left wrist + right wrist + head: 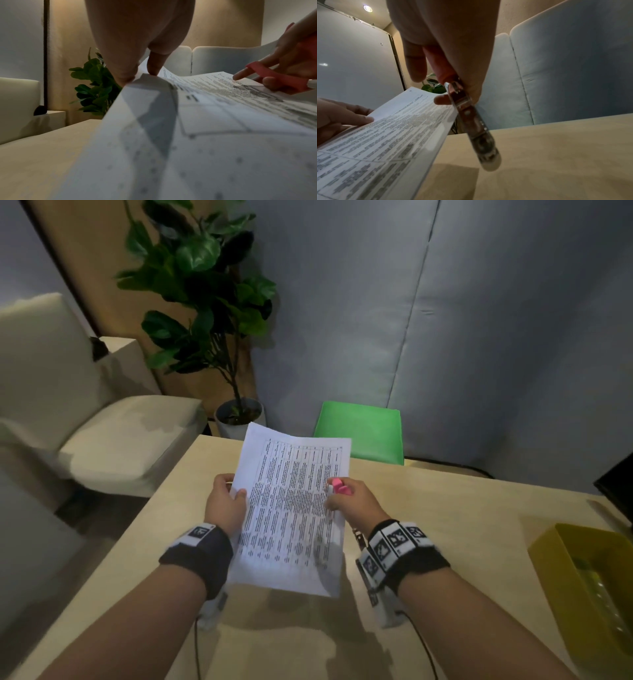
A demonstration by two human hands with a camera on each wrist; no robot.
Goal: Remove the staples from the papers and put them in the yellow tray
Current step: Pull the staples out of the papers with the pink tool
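Note:
A stapled set of printed papers (291,515) is held above the wooden table (445,525). My left hand (226,501) pinches their left edge, thumb on top. My right hand (349,498) grips a pink staple remover (340,486) and touches the right edge of the papers with its fingers. In the left wrist view the papers (223,108) curve up from my left fingers (154,65), with the pink remover (278,77) at the far side. The right wrist view shows the remover's metal body (471,119) beside the papers (385,135). The yellow tray (582,573) sits at the table's right edge.
A green chair (363,429) stands behind the table. A potted plant (236,412) and a white armchair (102,433) are off the far left. A dark object (616,484) sits at the right edge. Grey padded panels form the back wall.

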